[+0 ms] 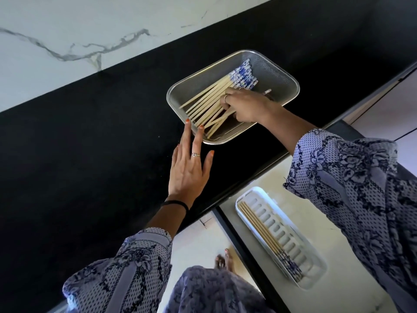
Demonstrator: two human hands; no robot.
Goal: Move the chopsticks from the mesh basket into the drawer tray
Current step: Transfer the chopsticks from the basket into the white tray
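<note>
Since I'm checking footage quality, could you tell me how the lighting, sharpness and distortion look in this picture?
Head view: wide-angle bend tilts the black counter diagonally; the mesh basket and chopsticks are evenly lit and sharp; the counter is too dark to show detail; the white tray in the drawer is slightly soft towards the frame edge; left hand and right hand are clear, without motion blur.

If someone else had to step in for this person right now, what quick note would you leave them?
Left hand: open, fingertips steadying the near rim of the mesh basket on the black counter.
Right hand: inside the basket, fingers closing on a few chopsticks; grip not fully visible.
Most chopsticks, blue-patterned tops pointing away, lie in the basket.
Done: a few chopsticks lie along one side of the white drawer tray in the open drawer below.
Left: carry the rest over, bunch by bunch.
</note>
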